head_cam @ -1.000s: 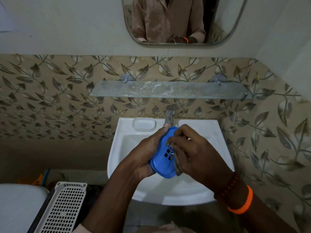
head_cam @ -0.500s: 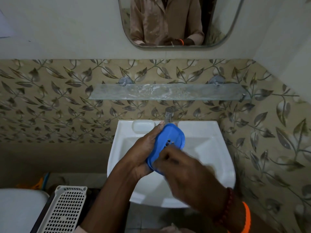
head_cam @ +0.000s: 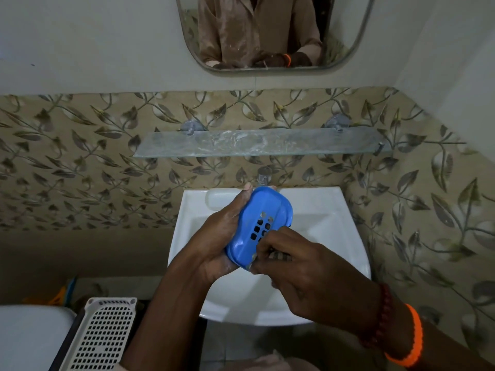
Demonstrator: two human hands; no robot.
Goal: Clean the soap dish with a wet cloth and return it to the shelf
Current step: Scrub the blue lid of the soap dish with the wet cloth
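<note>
Right hand [head_cam: 302, 266] has slid down to the lower rim of the soap dish [head_cam: 261, 223], fingers pinching a cloth scrap [head_cam: 278, 256]. Left hand [head_cam: 222, 236] still grips the dish over the sink [head_cam: 334, 218]; still scrubbing, shelf [head_cam: 308, 145] comes later.

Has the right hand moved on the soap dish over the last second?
Yes. The right hand slid from the soap dish's middle to its near end, away from the tap.
</note>
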